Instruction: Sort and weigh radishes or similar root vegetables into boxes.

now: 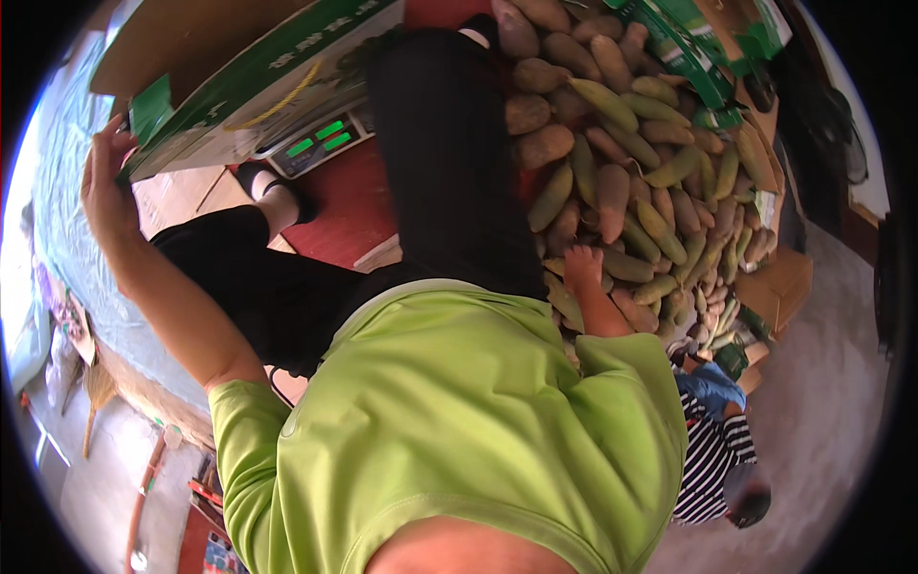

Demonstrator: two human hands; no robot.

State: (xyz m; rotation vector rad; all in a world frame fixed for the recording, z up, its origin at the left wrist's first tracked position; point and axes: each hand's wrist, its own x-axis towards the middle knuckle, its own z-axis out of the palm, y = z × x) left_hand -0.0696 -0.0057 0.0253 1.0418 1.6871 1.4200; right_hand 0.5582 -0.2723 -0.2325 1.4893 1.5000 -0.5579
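At the far left, my left hand (110, 187) is bent around the near corner of a large green and white cardboard box (239, 91). The box has a yellow rope handle and stands tilted in view beside a scale (316, 143) with green lit displays. My right hand (583, 268) lies on the near edge of a big heap of long green and brownish-pink vegetables (660, 225), resembling sweet potatoes or melons. Its fingers are stretched out side by side over them, and no piece is visibly lifted. What lies under the palm is hidden.
My legs in black trousers (440, 143) stretch between box and heap over a red floor covering (349, 215). Torn green cardboard (688, 48) borders the heap at the far right. A person in a striped top (708, 459) is at the lower right. Pale plastic sheeting (76, 182) hangs left.
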